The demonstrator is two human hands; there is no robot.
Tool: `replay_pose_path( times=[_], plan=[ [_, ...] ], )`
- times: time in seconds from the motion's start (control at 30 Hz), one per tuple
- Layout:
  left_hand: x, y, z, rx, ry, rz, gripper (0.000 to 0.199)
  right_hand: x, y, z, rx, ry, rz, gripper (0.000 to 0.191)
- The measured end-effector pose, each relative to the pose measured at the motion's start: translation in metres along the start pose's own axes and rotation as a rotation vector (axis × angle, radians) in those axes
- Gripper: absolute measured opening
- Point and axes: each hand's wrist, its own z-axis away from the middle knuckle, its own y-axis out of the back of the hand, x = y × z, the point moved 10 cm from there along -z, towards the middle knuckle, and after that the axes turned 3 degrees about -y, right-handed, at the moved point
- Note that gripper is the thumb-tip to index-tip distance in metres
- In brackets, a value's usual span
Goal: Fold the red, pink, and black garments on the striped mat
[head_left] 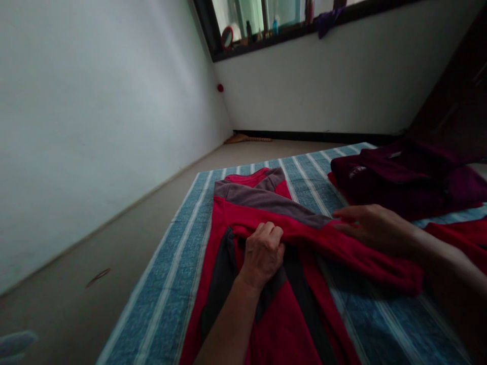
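Observation:
A red jacket with grey panels (251,212) lies on a blue-and-white striped cloth, its collar toward the far edge. One sleeve stretches across the body to the right, its cuff end past the garment's side. My left hand (265,251) is closed in a fist on the lower edge of that sleeve, near the jacket's middle, gripping the fabric. Over the sleeve's right part, my right hand (371,225) hovers with fingers stretched toward the grey stripe. Whether its fingertips touch the cloth I cannot tell.
Folded dark purple clothes (384,177) lie at the right, on red fabric. Another red garment (462,238) sits nearer on the right. The striped cloth (182,243) ends along a left edge above the floor. Bottles and a round mirror (227,37) stand on the windowsill.

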Motion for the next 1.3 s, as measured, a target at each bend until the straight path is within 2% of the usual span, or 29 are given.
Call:
replay_pose_path(
  times=[0.1,0.23,0.33,0.43,0.5,0.67,0.87,0.97,1.07,1.23,1.3],
  plan=[
    [0.000,0.002,0.001,0.034,0.009,-0.003,0.012,0.014,-0.024,-0.049,-0.085,-0.164,-0.019,0.024],
    [0.000,0.005,0.002,0.083,0.017,-0.006,0.012,0.015,-0.055,-0.096,-0.165,-0.234,-0.125,0.028],
    [0.000,0.005,0.002,0.102,0.021,-0.017,0.012,0.013,-0.076,-0.103,-0.268,-0.288,-0.269,0.032],
    [0.000,0.007,0.002,0.119,0.029,-0.026,0.012,0.011,-0.086,-0.098,-0.352,-0.332,-0.449,0.030],
    [0.001,0.010,0.002,0.136,0.029,-0.028,0.012,0.011,-0.085,-0.097,-0.344,-0.351,-0.571,0.026],
    [0.002,0.014,0.002,0.131,0.013,-0.017,0.012,0.015,-0.074,-0.106,-0.217,-0.356,-0.767,0.027],
    [0.003,0.008,0.002,0.064,-0.001,-0.019,0.011,0.013,-0.080,-0.103,-0.317,-0.381,-0.852,0.028],
    [0.003,0.007,0.001,0.055,-0.007,-0.014,0.011,0.012,-0.084,-0.101,-0.350,-0.395,-0.839,0.036],
    [0.003,0.008,0.001,0.051,0.000,-0.015,0.012,0.011,-0.087,-0.103,-0.367,-0.386,-0.765,0.031],
    [0.002,0.005,0.000,0.024,0.005,-0.026,0.011,0.010,-0.070,-0.118,-0.201,-0.300,-0.655,0.027],
    [0.002,0.001,0.001,-0.012,0.005,-0.034,0.010,0.009,-0.068,-0.120,-0.179,-0.278,-0.612,0.030]
  ],
)
